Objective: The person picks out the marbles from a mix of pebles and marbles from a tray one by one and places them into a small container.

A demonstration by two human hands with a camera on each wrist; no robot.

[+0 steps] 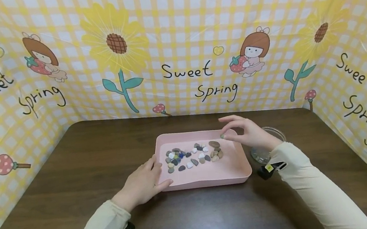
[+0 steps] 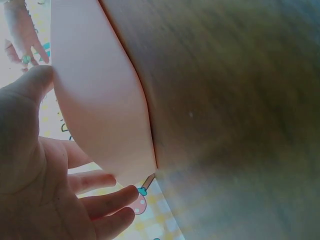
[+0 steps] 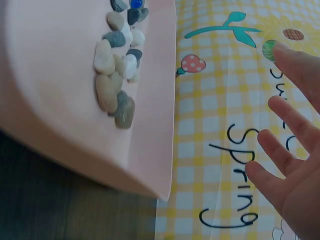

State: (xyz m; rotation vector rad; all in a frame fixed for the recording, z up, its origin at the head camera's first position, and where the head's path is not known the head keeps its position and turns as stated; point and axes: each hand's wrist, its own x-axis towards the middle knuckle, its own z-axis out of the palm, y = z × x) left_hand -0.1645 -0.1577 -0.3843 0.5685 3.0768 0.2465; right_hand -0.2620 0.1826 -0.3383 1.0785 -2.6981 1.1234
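Observation:
A pink tray [image 1: 209,175] holds pebbles [image 1: 195,162] in grey, white and tan, with several blue and dark glass marbles [image 1: 180,155] among those at the left. My right hand [image 1: 244,132] pinches a green marble [image 3: 269,50] between thumb and index finger, raised over the tray's right back part. Its other fingers are spread. At the tray's left front corner, my left hand [image 1: 141,184] rests with loosely extended fingers on the rim, the thumb [image 2: 37,82] lying at the front edge. A round clear glass jar [image 1: 260,154] stands right of the tray, partly hidden behind my right wrist.
The brown wooden table [image 1: 74,183] reaches back to a yellow checked cloth [image 1: 174,42] with sunflowers and lettering, which rises behind and at both sides. A black wrist camera [image 1: 265,171] hangs under my right sleeve, close to the jar.

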